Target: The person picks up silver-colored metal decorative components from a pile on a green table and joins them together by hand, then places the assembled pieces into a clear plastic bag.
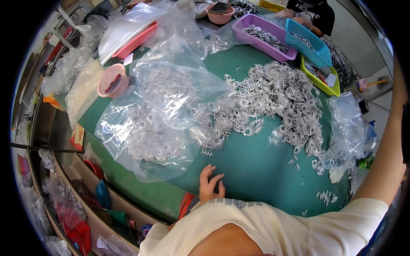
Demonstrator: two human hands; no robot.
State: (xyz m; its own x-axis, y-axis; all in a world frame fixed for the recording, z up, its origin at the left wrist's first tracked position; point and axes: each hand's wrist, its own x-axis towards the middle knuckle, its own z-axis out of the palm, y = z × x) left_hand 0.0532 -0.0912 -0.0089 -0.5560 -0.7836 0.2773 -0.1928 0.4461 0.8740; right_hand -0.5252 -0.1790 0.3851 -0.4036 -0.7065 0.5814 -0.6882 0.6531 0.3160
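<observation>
My left hand rests at the near edge of the green table, its fingers apart and nothing between them. Just beyond it lies a large clear plastic bag holding many small silvery fan-shaped pieces. A loose heap of the same silvery pieces spreads from the bag's mouth toward the right. My right arm is raised along the right side, and its hand is out of the picture. A few stray pieces lie on the table near that arm.
At the far right stand a purple basket, a blue basket and a yellow-green basket with metal parts. A pink bowl sits left of the bag. A person is across the table. Crumpled plastic bags lie at right.
</observation>
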